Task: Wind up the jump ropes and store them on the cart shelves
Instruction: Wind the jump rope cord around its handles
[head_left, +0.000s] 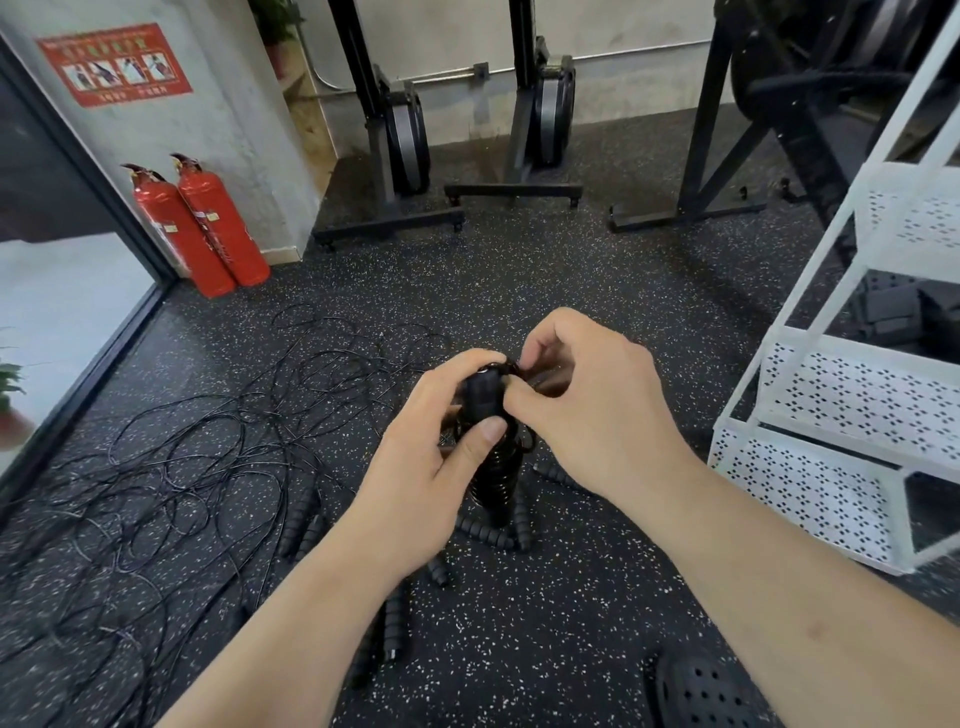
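- Speckled black rubber floor (545, 649) spread under you, with a grey concrete wall behind; two red fire extinguishers (202, 228) stood at its corner, and black exercise machines (405, 135) were lined up along the back.
- At your right stood the white cart (810, 483), its tiers walled in perforated metal. Dark shapes showed at the level of the middle tier, but you could not tell whether they lay on it or behind it. What could be seen of the lowest tier's inside was only a small dark patch.
- You held the wound jump rope (493, 478) upright in front of you, above the floor and left of the cart, well apart from its shelves.
- Your left hand (426, 457) gripped it from the left, fingers curled over the top and thumb pressed flat on its front.
- Your right hand (587, 405) met it from the right, its fingertips pinching at the upper end, where a bit of cord poked out.
- That bundle was black: a smooth handle end on top and tight glossy coils of thin cord below your thumb.
- Loose jump ropes (182, 467) sprawled in a tangle of thin black cord on the floor to your left, and their ribbed black handles (306, 530) lay scattered just under your hands.
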